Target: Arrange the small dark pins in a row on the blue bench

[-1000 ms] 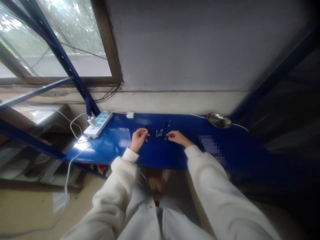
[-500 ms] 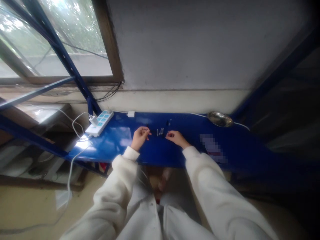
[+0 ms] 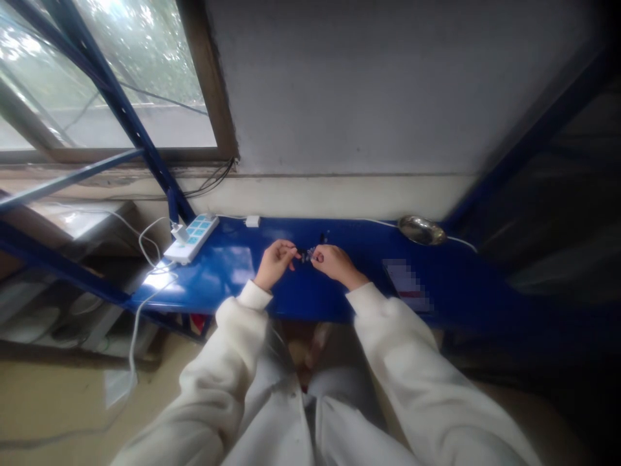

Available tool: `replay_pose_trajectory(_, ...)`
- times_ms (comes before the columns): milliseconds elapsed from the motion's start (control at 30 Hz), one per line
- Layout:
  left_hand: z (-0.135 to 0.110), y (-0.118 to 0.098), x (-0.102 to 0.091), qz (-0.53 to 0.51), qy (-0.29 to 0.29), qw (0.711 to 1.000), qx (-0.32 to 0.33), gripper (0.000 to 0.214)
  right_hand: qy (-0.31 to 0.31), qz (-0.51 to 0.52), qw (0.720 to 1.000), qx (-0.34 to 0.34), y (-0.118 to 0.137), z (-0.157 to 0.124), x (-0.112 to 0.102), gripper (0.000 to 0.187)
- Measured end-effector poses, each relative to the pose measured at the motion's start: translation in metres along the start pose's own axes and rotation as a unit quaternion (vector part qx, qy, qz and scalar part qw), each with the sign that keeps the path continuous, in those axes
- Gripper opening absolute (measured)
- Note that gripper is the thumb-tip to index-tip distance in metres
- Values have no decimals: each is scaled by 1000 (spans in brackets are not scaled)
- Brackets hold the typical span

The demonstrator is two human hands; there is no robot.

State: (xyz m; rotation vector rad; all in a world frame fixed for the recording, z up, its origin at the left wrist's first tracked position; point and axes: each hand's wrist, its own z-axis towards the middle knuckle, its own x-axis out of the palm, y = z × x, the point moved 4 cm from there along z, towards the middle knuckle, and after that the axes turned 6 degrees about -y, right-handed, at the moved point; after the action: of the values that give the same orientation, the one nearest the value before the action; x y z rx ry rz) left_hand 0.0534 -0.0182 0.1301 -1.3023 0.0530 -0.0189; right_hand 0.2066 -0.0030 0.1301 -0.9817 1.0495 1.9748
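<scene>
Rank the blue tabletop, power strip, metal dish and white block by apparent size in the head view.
1. Blue tabletop
2. Power strip and metal dish: too similar to rank apart
3. White block

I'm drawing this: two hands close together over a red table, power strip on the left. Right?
Almost: the head view shows a blue table, not red. The left hand and right hand are close together, power strip on the left.

Right of the power strip point(image 3: 193, 241), bare tabletop point(image 3: 233, 294) is giving my left hand point(image 3: 274, 264) passage; nearer me than the strip, a cord point(image 3: 132, 349) is obstructing.
</scene>
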Motion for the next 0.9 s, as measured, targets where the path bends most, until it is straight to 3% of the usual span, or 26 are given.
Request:
replay_pose_trajectory(367,4,-19,3,89,38,995,39,28,-10,-164,985,-55,24,2,-17,9)
replay_pose_trajectory(900,11,-22,10,104,56,992,37,32,-103,10,993,-47,22,1,-9,15)
